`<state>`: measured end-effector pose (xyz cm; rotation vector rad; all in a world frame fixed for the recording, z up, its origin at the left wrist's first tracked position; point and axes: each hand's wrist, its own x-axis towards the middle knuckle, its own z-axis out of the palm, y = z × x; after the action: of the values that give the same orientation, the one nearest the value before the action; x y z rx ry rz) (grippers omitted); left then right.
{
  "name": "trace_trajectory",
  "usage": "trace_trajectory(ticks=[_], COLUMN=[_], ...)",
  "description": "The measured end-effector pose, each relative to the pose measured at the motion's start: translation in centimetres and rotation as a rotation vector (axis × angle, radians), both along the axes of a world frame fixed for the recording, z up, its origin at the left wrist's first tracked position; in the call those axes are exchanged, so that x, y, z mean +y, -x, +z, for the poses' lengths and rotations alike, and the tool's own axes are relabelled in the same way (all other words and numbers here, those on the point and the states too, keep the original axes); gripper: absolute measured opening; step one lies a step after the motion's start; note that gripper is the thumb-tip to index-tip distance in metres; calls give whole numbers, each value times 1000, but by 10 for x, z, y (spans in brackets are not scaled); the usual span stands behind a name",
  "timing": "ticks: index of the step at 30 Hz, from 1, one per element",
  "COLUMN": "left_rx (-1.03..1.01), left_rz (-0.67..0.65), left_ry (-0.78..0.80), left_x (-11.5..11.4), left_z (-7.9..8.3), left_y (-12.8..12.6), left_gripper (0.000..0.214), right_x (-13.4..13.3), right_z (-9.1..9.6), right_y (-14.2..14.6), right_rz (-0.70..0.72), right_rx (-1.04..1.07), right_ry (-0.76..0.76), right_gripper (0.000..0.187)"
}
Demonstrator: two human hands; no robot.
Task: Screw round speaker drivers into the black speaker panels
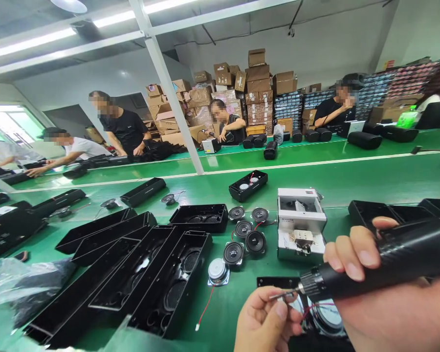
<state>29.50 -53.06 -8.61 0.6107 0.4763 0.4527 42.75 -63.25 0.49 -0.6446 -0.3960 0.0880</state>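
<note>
Black electric screwdriver (385,256) lies clamped in the right hand (366,288), fingers wrapped round its barrel so the bit angles toward the left hand (264,322), whose fingers pinch together at the bit tip (284,294), above a wired speaker driver (328,315) on the green worktop (308,181).

Bright, even light from ceiling fluorescent tubes (29,43), soft shadows, and strong wide-angle bending toward the edges
</note>
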Motion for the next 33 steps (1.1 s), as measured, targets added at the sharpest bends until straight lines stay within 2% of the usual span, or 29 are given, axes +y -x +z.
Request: trace_trajectory(ticks=[11,16,22,29,33], left_rx=[-40,-57,-79,-117,-129], left_rz=[36,16,-87,-266,-315], left_ry=[6,-13,-38,-105,-177], left_x=[0,2,7,15,17], left_z=[1,0,-5,-11,-14], left_y=[-1,1,2,7,10], left_gripper=[41,42,42,41,46], right_x=[-2,0,0,-8,-11], right_z=[-2,3,8,-6,-12], right_y=[2,7,12,-2,-2], right_rz=[3,-4,10,190,185], right_rx=[-17,-23,1,-41,-10], right_ry=[22,40,35,27,-31], right_gripper=[67,63,68,69,68])
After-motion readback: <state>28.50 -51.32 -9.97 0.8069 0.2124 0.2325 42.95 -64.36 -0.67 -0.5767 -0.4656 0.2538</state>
